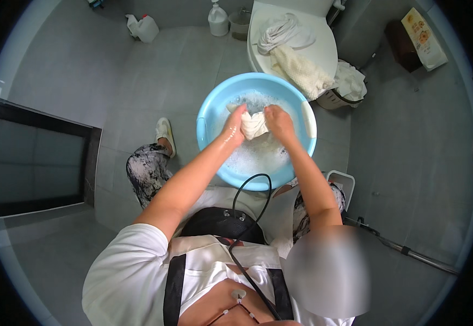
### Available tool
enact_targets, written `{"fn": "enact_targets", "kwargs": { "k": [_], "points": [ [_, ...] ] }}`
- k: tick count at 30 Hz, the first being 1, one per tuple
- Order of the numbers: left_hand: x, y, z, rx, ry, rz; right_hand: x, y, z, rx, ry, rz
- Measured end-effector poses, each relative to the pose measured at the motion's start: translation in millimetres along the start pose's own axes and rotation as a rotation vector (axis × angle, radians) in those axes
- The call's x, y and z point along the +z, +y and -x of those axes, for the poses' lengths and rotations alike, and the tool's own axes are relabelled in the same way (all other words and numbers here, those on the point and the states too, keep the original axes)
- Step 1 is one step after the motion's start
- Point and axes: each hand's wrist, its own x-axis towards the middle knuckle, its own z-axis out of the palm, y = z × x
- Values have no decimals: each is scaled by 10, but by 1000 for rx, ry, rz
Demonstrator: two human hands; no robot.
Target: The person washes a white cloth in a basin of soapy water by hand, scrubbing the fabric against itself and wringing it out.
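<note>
A light blue plastic basin (pixel 208 117) stands on the floor in front of me, holding soapy water (pixel 255 163) with white foam. Over the water I hold a bunched white cloth (pixel 254 126) between both hands. My left hand (pixel 235 126) is closed on its left side, wet, with the thumb on top. My right hand (pixel 279 123) grips the right side, its fingers curled into a fist. What kind of cloth it is does not show. Foam clings to the water around it.
Behind the basin, a white cloth (pixel 286 33) and a cream knit cloth (pixel 301 70) lie on the closed toilet lid (pixel 323 43). A lined waste bin (pixel 350 81) stands beside it. A pump bottle (pixel 218 20) and a white jug (pixel 147 29) stand at the back wall. A black cable (pixel 236 204) loops before me.
</note>
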Motion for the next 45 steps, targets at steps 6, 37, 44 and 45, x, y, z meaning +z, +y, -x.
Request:
{"fn": "enact_targets", "kwargs": {
  "k": [6, 37, 44, 45],
  "points": [
    [-596, 230, -351, 109, 95, 5, -99, 340, -87, 596, -189, -561],
    [-179, 172, 82, 69, -227, -223, -397, 66, -39, 632, -249, -1157],
    [-501, 237, -377, -167, -95, -103, -106, 491, 14, 322, -245, 83],
    [-555, 158, -463, -161, -85, -154, -77, 332, -4, 325, -229, 102]
  ]
}}
